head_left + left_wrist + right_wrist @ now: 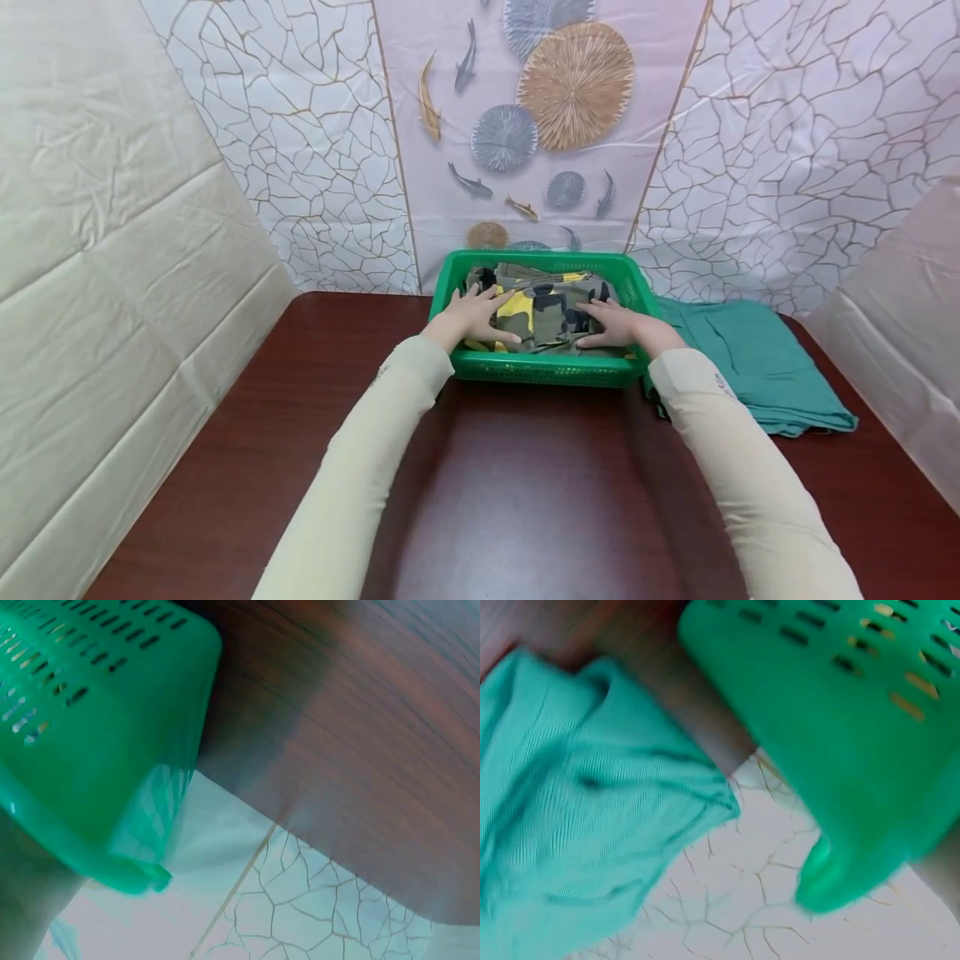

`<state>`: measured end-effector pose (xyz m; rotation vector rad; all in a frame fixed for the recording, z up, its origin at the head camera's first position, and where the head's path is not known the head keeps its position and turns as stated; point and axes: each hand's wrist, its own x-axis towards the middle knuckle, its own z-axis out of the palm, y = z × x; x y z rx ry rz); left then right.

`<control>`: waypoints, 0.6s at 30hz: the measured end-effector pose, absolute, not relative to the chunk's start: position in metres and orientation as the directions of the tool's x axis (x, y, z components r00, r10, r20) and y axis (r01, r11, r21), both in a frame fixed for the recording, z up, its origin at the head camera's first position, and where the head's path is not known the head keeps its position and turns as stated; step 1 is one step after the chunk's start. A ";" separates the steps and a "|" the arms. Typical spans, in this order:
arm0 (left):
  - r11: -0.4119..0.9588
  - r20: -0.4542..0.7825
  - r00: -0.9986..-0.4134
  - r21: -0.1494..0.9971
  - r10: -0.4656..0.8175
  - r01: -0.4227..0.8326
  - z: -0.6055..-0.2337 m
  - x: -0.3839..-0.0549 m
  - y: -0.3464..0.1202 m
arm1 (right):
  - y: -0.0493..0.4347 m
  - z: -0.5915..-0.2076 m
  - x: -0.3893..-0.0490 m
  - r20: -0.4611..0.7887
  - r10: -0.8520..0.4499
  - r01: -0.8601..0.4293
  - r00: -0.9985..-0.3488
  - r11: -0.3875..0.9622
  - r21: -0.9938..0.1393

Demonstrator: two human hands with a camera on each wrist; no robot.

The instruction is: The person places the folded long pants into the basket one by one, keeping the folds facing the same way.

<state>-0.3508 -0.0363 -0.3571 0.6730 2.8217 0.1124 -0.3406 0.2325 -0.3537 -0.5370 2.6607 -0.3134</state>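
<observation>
A folded camouflage garment [551, 312] in yellow, black and olive lies inside a green plastic basket [540, 371] at the back of the table. My left hand [474, 318] rests on the garment's left side, fingers spread. On its right side lies my right hand [609, 323], its fingers extended over the cloth. Both wrists cross the basket's rim. In the left wrist view the slotted basket wall [112, 735] fills the upper left. The right wrist view has the basket's corner [840, 772] at right.
A folded teal cloth [757, 358] lies on the table just right of the basket, and also shows in the right wrist view. The dark wooden table [540, 492] stretches toward me. A patterned backdrop [315, 142] stands behind, with pale sheets [97, 292] at the sides.
</observation>
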 end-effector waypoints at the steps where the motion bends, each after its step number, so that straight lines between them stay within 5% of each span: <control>1: 0.887 -0.192 -0.866 0.123 0.462 0.445 -0.356 -0.351 -0.039 | 0.233 -0.352 -0.339 -0.336 -0.416 -0.334 -0.845 0.901 -0.276; 8: 0.855 -0.023 -0.862 0.145 0.506 0.498 -0.356 -0.345 -0.062 | 0.240 -0.344 -0.326 -0.223 -0.485 -0.444 -0.846 0.871 -0.211; 18: 0.869 0.061 -0.897 0.226 0.438 0.440 -0.367 -0.331 -0.093 | 0.263 -0.333 -0.301 -0.111 -0.488 -0.458 -0.866 0.862 -0.216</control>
